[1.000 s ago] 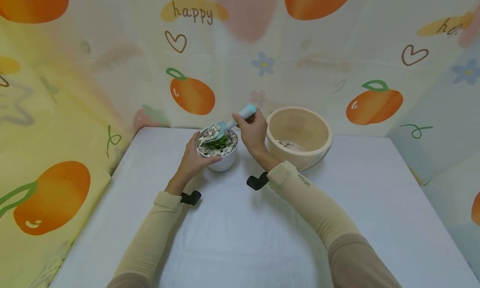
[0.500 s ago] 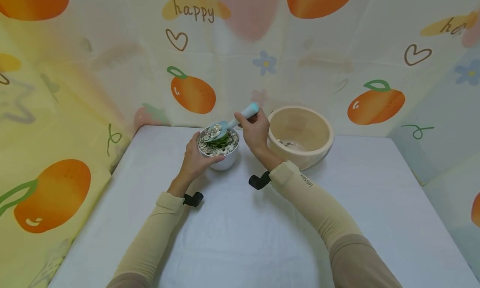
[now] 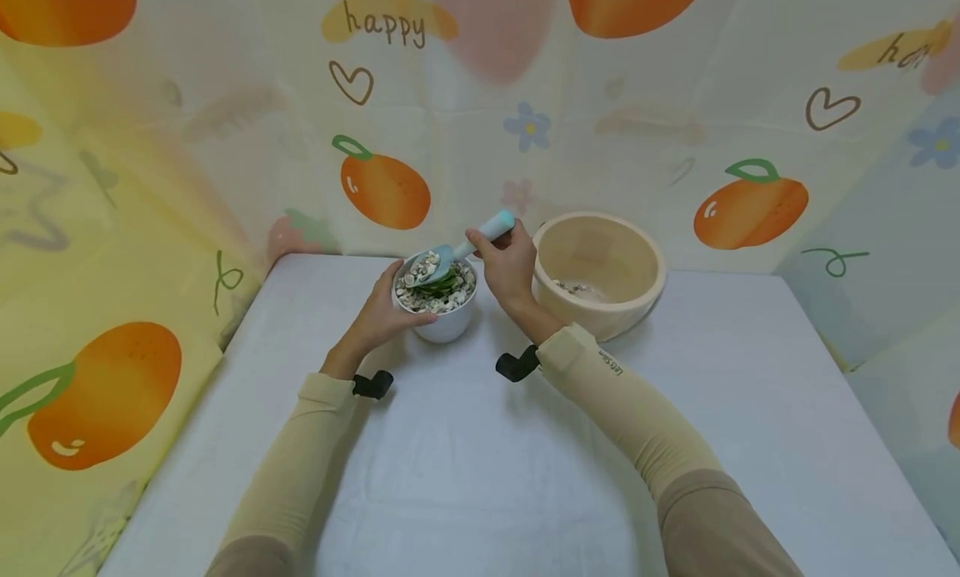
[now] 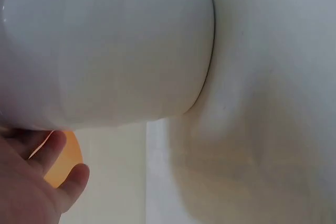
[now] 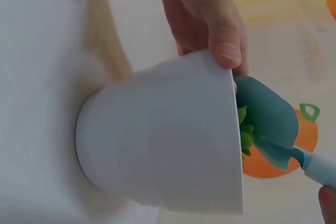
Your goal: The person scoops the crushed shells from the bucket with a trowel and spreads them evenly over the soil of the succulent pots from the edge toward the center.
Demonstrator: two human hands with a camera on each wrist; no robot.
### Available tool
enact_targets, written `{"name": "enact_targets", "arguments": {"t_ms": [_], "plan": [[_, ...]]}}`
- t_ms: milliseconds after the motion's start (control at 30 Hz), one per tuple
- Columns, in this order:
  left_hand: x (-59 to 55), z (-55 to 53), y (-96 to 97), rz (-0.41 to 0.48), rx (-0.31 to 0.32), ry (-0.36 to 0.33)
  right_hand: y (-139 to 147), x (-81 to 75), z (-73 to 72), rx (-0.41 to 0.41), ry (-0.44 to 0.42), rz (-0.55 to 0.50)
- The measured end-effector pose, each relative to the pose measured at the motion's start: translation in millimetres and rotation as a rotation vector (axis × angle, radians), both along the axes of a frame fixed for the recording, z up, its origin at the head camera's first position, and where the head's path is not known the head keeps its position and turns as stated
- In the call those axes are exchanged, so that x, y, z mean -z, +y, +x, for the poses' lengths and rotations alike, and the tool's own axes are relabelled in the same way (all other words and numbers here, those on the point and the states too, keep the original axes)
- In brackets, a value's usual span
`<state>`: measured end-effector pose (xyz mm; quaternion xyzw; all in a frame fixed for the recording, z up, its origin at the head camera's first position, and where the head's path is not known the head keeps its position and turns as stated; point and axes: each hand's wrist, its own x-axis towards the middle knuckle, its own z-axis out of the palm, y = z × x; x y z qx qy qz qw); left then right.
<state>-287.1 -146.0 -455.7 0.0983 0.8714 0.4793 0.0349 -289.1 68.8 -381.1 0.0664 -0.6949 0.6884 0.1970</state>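
A white flower pot (image 3: 444, 327) stands upright on the table, topped with pale stone chips (image 3: 453, 304) around a small green succulent (image 5: 246, 136). My left hand (image 3: 381, 314) holds the pot from the left, its thumb at the near rim. In the left wrist view, some left fingers (image 4: 73, 187) stick out past the pot's wall. My right hand (image 3: 510, 268) pinches the handle of a light blue hand trowel (image 3: 491, 230), tilted down to the left. Its blade (image 5: 270, 116) lies over the pot's mouth, bearing stone chips and overlapping the plant.
A wide cream bowl (image 3: 600, 320) stands right of the pot, behind my right forearm, with a few chips at its bottom. A white cloth covers the table (image 3: 480, 477). Printed fabric (image 3: 465, 102) hangs behind and at the sides.
My left wrist and thumb have shifted slightly to the left along the pot. The right hand, trowel and its load of chips stay nearly where they were.
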Motion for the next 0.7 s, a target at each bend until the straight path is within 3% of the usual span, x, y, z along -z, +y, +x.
{"name": "enact_targets", "arguments": {"t_ms": [333, 500, 700], "plan": [[6.1, 7.9, 13.7, 0.038, -0.094, 0.085, -0.1, -1.3, 1.9, 0.021, 0.06, 0.012], [5.6, 15.8, 21.2, 0.011, -0.154, 0.101, 1.5, -1.8, 0.6, 0.035, 0.079, 0.006], [6.6, 17.7, 21.0, -0.049, -0.174, 0.12, 2.3, -1.2, -0.2, 0.033, 0.08, -0.001]]}}
